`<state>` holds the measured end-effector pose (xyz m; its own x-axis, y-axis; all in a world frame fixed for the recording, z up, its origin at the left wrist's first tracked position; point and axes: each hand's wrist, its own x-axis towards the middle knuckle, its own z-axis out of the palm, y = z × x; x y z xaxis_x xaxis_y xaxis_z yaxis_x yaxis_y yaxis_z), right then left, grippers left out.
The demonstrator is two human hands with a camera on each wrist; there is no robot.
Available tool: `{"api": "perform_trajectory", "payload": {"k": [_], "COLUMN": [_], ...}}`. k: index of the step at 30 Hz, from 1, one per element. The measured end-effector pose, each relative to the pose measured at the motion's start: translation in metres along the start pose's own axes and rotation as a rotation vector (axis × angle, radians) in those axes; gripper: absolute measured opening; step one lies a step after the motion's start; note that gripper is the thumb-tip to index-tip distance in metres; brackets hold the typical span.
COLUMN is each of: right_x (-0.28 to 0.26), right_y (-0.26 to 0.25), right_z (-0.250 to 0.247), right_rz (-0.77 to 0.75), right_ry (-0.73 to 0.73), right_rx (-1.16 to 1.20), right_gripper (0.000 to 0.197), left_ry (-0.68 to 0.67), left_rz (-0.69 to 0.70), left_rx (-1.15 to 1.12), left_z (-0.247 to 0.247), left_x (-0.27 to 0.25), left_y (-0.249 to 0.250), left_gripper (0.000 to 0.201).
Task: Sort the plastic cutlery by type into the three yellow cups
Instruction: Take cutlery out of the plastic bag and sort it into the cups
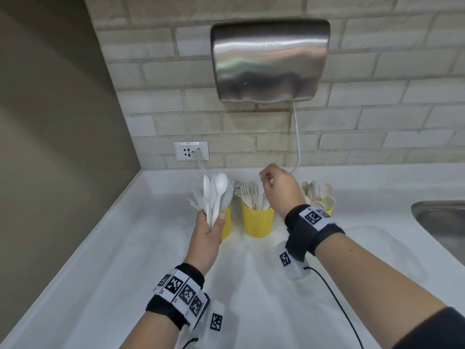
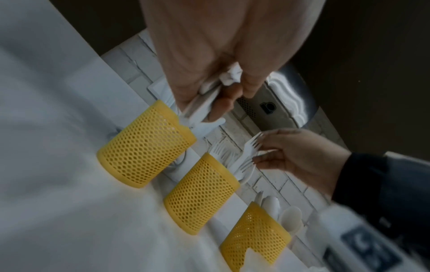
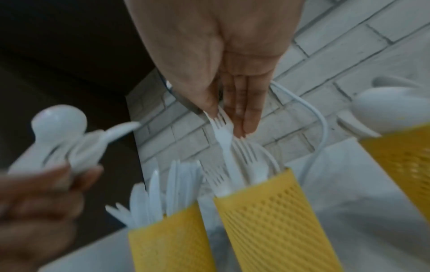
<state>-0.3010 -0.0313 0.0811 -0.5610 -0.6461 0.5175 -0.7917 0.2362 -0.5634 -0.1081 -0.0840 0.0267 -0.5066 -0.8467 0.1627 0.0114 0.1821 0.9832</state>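
Three yellow mesh cups stand in a row by the back wall. The left cup point(image 1: 227, 224) point(image 3: 167, 239) holds knives and is partly hidden behind my left hand point(image 1: 214, 225). That hand grips a bundle of white spoons and knives point(image 1: 215, 195) point(image 2: 207, 104) upright by the handles. The middle cup point(image 1: 258, 220) point(image 3: 267, 211) holds forks. Above it my right hand point(image 1: 263, 176) point(image 3: 225, 119) pinches a white fork point(image 3: 224, 143) point(image 2: 252, 145) by its tines, with the handle reaching down into that cup. The right cup point(image 1: 330, 210) point(image 2: 256, 237) holds cream spoons.
The white counter point(image 1: 125, 248) runs to a steel sink point(image 1: 442, 222) at the right edge. On the brick wall hang a steel hand dryer point(image 1: 269, 59) and a socket point(image 1: 190, 151), joined by a white cable point(image 1: 298, 137) behind the cups. A grey side wall closes the left.
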Motion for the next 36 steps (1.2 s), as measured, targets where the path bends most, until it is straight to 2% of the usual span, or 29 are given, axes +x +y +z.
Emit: {"api": "perform_trajectory", "payload": {"k": [2,4,8,10,11,13,14,15,17,21,24,27,31,34,36], "right_x": [-0.011,-0.019,-0.023,-0.026,-0.03,-0.04,-0.045,-0.049,-0.053,-0.053,-0.055,-0.056,-0.058,-0.063,-0.066], "right_y": [0.011,0.017,0.011,-0.009,-0.02,-0.047,-0.055,-0.059,-0.061,-0.057,-0.055,-0.056,-0.053,-0.055,-0.057], "right_z": [0.01,0.015,0.012,0.005,0.001,-0.005,-0.002,0.002,0.01,0.012,0.007,0.003,0.003,0.001,-0.001], "right_rz": [-0.051,-0.117,-0.165,-0.132,-0.073,0.11,0.171,0.198,0.23,0.205,0.202,0.212,0.253,0.251,0.279], "right_ry": [-0.047,-0.023,0.101,0.032,-0.065,-0.373,-0.483,-0.525,-0.493,-0.5,-0.538,-0.521,-0.4,-0.415,-0.392], "right_rx": [-0.201,-0.367,-0.451,-0.248,-0.025,0.441,0.558,0.599,0.601,0.623,0.685,0.715,0.695,0.747,0.784], "right_gripper": [0.014,0.012,0.019,0.024,0.027,0.039,0.049,0.055,0.049,0.02,0.02,0.022,0.011,0.008,0.015], "left_ry": [0.006,-0.007,-0.046,-0.052,-0.052,-0.061,-0.072,-0.088,-0.12,-0.141,-0.137,-0.154,-0.206,-0.2,-0.209], "left_rz": [-0.019,-0.049,-0.094,-0.074,-0.056,-0.045,-0.055,-0.064,-0.072,-0.061,-0.117,-0.149,-0.137,-0.094,-0.079], "left_rx": [-0.085,-0.189,-0.288,-0.242,-0.205,-0.118,-0.077,-0.047,-0.017,-0.073,-0.166,-0.134,-0.091,-0.035,0.037], "left_z": [0.002,0.002,0.0,0.001,0.002,0.006,0.008,0.01,0.014,0.015,0.014,0.014,0.016,0.019,0.02], "left_x": [-0.001,-0.003,-0.003,-0.003,-0.003,-0.004,-0.004,-0.004,-0.007,-0.013,-0.016,-0.014,-0.015,-0.015,-0.015], "left_y": [0.003,0.007,0.008,0.005,0.004,0.003,0.004,0.003,0.005,0.012,0.015,0.012,0.012,0.012,0.01], "left_gripper": [0.007,0.009,0.012,0.011,0.009,0.01,0.015,0.022,0.027,0.016,0.03,0.043,0.04,0.031,0.034]}}
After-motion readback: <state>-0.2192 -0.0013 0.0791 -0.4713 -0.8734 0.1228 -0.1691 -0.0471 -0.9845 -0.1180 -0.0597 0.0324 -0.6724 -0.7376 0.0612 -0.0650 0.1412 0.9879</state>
